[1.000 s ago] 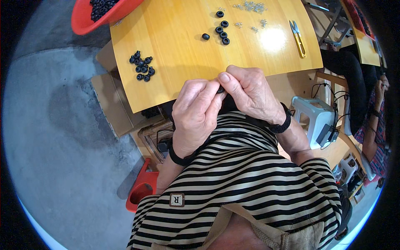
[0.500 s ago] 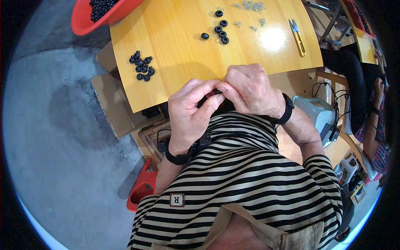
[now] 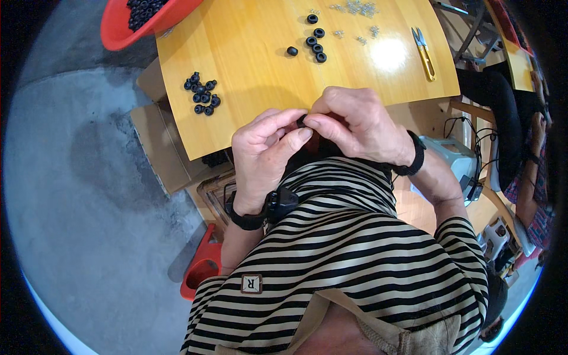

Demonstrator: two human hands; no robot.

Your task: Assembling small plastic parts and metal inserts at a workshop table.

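Between my two hands, just off the table's near edge, is a small black plastic piece, mostly covered by fingers. My left hand pinches it between thumb and index finger. My right hand is closed with its thumb against the same piece from the other side. On the table beyond lie several black round parts with hollow centres, and one black barrel-shaped part sits a little apart. A pile of black parts with knobbed ends is at the left of the table.
Small silver metal pieces, perhaps springs, are scattered at the far side. Yellow-handled snips lie on the right of the wooden table. A red basin of black parts stands far left. Another person's arm shows at far right.
Both hands have shifted slightly left, and the fingertips are a little further apart, so more of the black piece shows between them. Things on the table stay in place.
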